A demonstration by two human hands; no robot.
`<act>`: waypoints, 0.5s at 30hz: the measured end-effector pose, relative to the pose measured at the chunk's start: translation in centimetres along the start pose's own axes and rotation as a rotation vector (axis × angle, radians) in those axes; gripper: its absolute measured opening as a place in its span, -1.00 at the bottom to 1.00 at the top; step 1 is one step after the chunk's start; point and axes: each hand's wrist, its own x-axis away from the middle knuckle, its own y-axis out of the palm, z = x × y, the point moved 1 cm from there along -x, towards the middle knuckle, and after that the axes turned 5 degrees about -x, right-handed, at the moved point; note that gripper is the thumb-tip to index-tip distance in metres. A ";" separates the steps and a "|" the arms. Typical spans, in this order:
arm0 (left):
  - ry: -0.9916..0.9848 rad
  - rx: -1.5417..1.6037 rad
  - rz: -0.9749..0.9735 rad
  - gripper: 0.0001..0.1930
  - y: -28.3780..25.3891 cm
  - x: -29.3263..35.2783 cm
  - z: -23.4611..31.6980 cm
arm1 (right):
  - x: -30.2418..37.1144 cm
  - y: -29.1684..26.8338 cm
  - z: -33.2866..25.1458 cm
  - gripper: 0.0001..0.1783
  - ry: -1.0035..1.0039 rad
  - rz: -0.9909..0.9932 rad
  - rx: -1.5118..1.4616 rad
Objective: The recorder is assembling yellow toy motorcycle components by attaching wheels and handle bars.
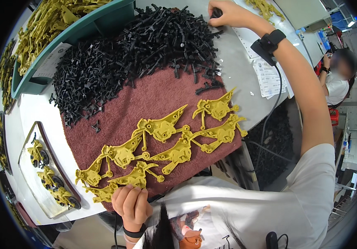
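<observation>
My left hand (132, 204) is closed at the near edge of a brown-red towel (120, 99). Its curled fingers touch the lower side of a yellow toy motorcycle body half (133, 176); whatever they may hold is hidden. Several more of these yellow body halves (160, 128) lie in two slanting rows, inner sides up. Stretched far to the upper right, my right hand (233, 14) grips a black rounded piece (216, 13), whose kind I cannot make out. Beside it rises a heap of small black plastic parts (166, 37), spread along the towel's far side.
A green bin (91, 25) full of yellow parts stands at the far left. Toy motorcycles (47, 177) rest on a tray (27, 166) at left. Paper sheets (267, 79) lie at right, near a cable (279, 93) from my wristband. Another person (338, 76) sits farther right.
</observation>
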 end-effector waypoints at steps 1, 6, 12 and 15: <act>0.000 -0.003 -0.004 -0.84 0.0 0.0 0.0 | 0.1 -0.8 0.0 -0.67 -0.004 -0.001 0.000; 0.033 0.021 -0.010 -0.84 -0.2 -0.3 0.0 | 2.2 -6.6 0.7 -0.69 0.514 0.417 -0.141; 0.015 -0.001 -0.041 -0.82 -0.4 -0.1 0.2 | 2.2 -3.6 5.3 -0.57 0.576 0.165 0.031; 0.006 -0.017 -0.029 -0.82 -0.3 -0.1 0.2 | 2.4 -3.2 4.5 -0.55 0.601 0.215 -0.125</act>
